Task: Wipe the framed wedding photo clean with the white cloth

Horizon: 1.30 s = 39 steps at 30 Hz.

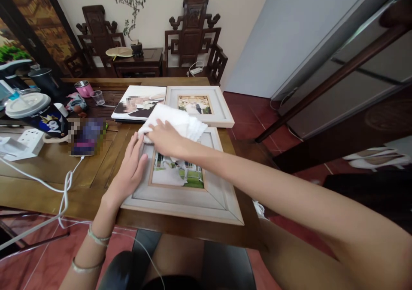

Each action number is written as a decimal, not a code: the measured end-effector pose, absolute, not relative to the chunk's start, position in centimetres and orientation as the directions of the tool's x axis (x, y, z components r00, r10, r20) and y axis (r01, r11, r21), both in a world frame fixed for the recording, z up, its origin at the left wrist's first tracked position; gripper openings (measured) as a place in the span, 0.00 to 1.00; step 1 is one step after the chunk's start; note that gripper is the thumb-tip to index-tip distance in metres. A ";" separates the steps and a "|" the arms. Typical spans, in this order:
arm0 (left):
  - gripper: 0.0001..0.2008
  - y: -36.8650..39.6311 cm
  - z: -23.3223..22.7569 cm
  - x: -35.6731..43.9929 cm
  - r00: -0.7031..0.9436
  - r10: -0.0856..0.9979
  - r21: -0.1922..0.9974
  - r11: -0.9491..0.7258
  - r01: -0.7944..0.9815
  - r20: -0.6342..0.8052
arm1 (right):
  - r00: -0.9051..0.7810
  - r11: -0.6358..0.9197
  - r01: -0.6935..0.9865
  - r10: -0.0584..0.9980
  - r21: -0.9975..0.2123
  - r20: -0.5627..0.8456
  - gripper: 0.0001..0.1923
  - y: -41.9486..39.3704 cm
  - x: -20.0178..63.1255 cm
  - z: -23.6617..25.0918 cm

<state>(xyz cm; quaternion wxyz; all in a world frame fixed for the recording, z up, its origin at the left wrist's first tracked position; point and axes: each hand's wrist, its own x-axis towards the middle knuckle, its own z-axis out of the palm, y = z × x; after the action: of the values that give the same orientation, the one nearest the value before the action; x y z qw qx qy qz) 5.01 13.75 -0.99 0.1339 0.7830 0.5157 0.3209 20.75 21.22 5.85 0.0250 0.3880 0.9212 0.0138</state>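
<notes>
A picture frame (183, 209) with a pale, wide border and a photo inside lies flat near the table's front edge. My right hand (164, 137) presses a white cloth (175, 117) onto the far left part of this frame, its fingers on the bunched fabric. The cloth hides the frame's far edge and part of the photo. My left hand (132, 165) rests along the frame's left side, fingers stretched out, with its fingertips close to the cloth. It holds nothing.
Behind are a second framed photo (227, 117) and a photo album or board (146, 93). To the left stand a lidded cup (49, 118), a phone (88, 138) on a white cable (67, 184), a white power strip (32, 140), a pink mug (83, 89) and a small clear cup (98, 97).
</notes>
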 end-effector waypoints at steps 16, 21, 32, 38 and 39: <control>0.39 13.2 -1.1 4.6 0.246 0.922 0.752 -0.387 0.534 0.300 | -0.830 0.832 0.554 0.548 -0.037 -0.103 0.15 12.7 21.6 5.4; 0.37 13.4 -1.1 4.9 0.223 0.921 0.731 -0.388 0.562 0.318 | -0.752 0.752 0.658 0.659 0.017 -0.026 0.16 15.7 21.0 4.4; 0.32 13.9 -1.3 4.9 0.145 0.947 0.729 -0.314 0.608 0.287 | -0.936 0.938 0.337 0.324 -0.083 -0.140 0.09 8.6 22.2 6.2; 0.23 14.3 -1.4 5.4 0.235 0.908 0.538 -0.398 0.743 0.347 | -0.908 0.953 0.285 0.236 -0.100 -0.345 0.13 8.8 25.2 8.0; 0.22 14.4 -1.5 5.4 0.245 0.903 0.523 -0.408 0.749 0.353 | -0.901 0.950 0.294 0.239 -0.103 -0.363 0.11 8.9 25.4 8.1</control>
<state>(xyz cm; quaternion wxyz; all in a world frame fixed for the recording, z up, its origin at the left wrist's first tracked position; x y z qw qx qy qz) 5.35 14.40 -1.48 0.1240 0.7792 0.5299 0.3110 25.44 8.93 8.13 0.1758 0.1371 0.9717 -0.0777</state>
